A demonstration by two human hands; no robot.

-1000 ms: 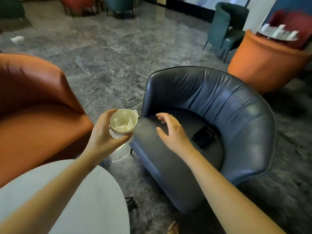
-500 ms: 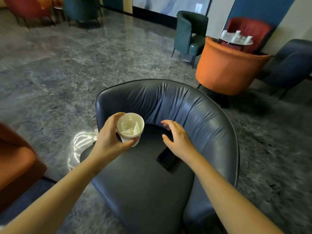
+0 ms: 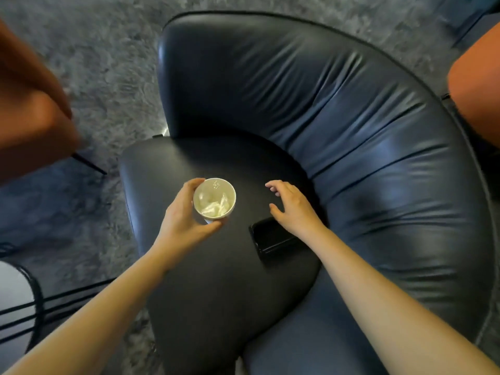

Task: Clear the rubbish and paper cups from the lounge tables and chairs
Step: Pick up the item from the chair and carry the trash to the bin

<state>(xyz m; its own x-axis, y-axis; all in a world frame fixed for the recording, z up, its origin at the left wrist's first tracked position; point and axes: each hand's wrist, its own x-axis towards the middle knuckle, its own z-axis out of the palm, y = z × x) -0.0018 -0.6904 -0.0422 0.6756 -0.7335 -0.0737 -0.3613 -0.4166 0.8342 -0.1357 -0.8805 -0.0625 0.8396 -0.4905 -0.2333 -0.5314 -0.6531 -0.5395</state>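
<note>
The left hand (image 3: 186,220) grips a paper cup (image 3: 214,198) round its side, thumb on the near wall and fingers on the far one, and holds it over the seat of a dark leather armchair (image 3: 324,104). The cup is close to upright, its mouth open toward the camera, so its long axis runs roughly up and down, nearly along the line of sight. White crumpled paper (image 3: 216,209) sits in the bottom. The right hand (image 3: 293,209) holds nothing, its fingers loosely spread over the seat, just beyond a flat black phone-like slab (image 3: 273,239) lying there; I cannot tell whether it touches either. I judge the task as partly done: one cup and its scrap are collected, and no other litter shows on this chair. Binning it remains, and only the edge of a worktop (image 3: 13,293) shows.
</note>
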